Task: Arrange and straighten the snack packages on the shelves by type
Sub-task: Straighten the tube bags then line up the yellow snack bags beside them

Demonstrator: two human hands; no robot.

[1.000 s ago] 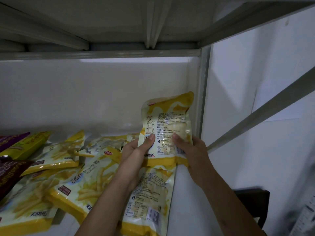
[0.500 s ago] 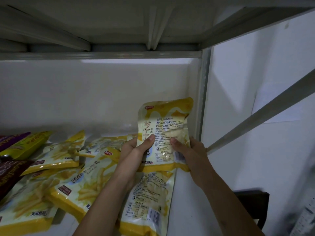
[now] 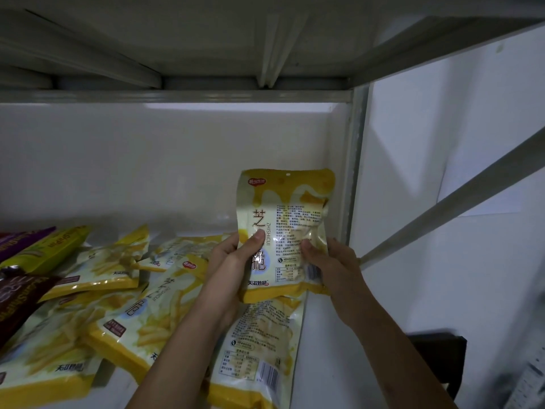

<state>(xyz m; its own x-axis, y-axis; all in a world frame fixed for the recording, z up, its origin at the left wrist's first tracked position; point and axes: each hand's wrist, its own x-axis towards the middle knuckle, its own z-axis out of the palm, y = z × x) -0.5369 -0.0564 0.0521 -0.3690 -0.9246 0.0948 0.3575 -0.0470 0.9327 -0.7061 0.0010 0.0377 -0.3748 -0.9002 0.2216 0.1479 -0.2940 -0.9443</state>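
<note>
Two hands hold one yellow snack package (image 3: 287, 231) upright at the far right of the shelf (image 3: 321, 335), close to the grey corner post (image 3: 355, 178). The left hand (image 3: 233, 267) grips its left edge with the thumb pressed across the printed face; the right hand (image 3: 333, 267) grips the right edge, thumb also on the front. Just below, a second yellow package (image 3: 259, 349) lies flat, label side up, its far end under the held one. To the left, more yellow packages (image 3: 118, 314) lie overlapped and askew. At the far left edge sit a yellow-green package (image 3: 47, 249) and a dark purple package (image 3: 17, 302), partly over the yellow ones. Another shelf board (image 3: 177, 95) spans overhead.
</note>
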